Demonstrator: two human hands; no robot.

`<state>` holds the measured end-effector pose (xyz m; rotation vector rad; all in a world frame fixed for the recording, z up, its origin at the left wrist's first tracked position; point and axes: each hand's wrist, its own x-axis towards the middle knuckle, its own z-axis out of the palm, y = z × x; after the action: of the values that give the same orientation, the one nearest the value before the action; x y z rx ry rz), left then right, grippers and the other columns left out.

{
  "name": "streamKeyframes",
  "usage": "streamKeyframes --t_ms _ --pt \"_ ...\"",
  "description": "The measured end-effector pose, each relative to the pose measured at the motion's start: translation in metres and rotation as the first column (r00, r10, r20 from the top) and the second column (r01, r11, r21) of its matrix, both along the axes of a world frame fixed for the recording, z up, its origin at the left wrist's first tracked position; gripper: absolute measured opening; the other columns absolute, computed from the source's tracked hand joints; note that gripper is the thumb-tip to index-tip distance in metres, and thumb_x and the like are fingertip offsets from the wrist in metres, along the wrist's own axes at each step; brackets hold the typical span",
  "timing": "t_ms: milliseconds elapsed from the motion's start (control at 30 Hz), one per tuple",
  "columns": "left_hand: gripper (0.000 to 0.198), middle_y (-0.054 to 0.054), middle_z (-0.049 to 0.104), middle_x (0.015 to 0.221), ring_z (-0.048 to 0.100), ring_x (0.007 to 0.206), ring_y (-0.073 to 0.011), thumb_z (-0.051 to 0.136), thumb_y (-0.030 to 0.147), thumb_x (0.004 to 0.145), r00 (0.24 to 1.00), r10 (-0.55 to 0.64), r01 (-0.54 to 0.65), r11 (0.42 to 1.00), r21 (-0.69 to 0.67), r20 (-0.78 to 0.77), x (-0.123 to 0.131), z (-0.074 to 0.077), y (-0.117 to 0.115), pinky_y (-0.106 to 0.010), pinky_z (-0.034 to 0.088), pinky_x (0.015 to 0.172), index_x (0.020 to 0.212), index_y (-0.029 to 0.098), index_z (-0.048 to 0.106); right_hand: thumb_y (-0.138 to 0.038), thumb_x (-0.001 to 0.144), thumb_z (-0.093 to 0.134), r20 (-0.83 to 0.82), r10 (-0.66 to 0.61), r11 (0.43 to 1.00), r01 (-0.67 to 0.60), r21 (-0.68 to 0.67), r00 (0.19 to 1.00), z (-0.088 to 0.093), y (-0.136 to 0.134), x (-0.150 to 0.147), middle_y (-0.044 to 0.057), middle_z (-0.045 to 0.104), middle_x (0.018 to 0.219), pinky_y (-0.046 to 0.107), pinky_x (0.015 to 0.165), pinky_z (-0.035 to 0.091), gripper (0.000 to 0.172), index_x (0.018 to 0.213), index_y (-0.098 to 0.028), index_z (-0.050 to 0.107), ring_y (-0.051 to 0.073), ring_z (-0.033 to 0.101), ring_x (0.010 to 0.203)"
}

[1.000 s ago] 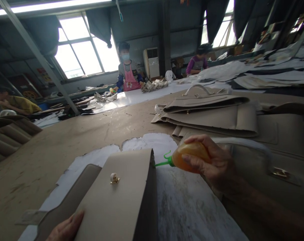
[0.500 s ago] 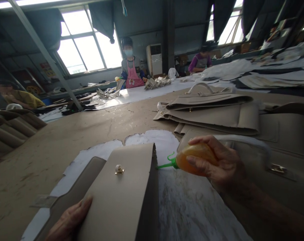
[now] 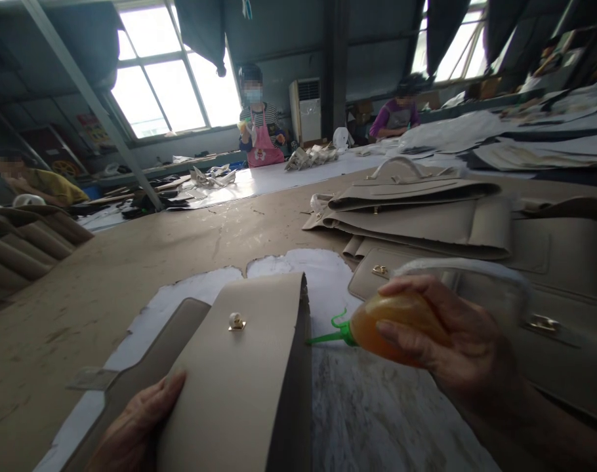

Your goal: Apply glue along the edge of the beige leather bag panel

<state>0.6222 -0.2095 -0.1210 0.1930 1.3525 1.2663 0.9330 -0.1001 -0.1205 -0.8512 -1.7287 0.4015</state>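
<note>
Left hand (image 3: pixel 138 416) grips the bag (image 3: pixel 229 373), right hand (image 3: pixel 463 347) the bottle (image 3: pixel 401 309); beyond its fingers (image 3: pixel 394 333) the spout (image 3: pixel 327 338) has slid down the edge (image 3: pixel 306 308), seemingly progressing.

Loads of open room on the scuffed brown tabletop (image 3: pixel 180 242), beyond the folded beige leather-look panel (image 3: pixel 232 373) toward the surface's far edge. Right edge's jammed by a floppy taupe bag stack (image 3: pixel 421 226), and a green-nozzled amber squeeze bottle (image 3: pixel 404 311) blocks the panel's right side.
</note>
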Motion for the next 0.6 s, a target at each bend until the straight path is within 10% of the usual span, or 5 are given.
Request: streamKeyframes --t_ms 600 --pt "0.029 -0.010 0.074 0.080 0.068 0.069 -0.0257 0.084 0.031 0.062 0.998 0.016 -0.012 0.997 0.080 -0.054 0.002 0.001 -0.002 -0.028 0.058 0.057 0.084 0.015 0.075 -0.035 0.079 0.065 0.072 -0.011 0.999 0.014 -0.050 0.997 0.012 -0.030 0.005 -0.009 0.066 0.078 0.010 0.046 0.050 0.015 0.094 -0.034 0.062 0.010 0.064 0.059"
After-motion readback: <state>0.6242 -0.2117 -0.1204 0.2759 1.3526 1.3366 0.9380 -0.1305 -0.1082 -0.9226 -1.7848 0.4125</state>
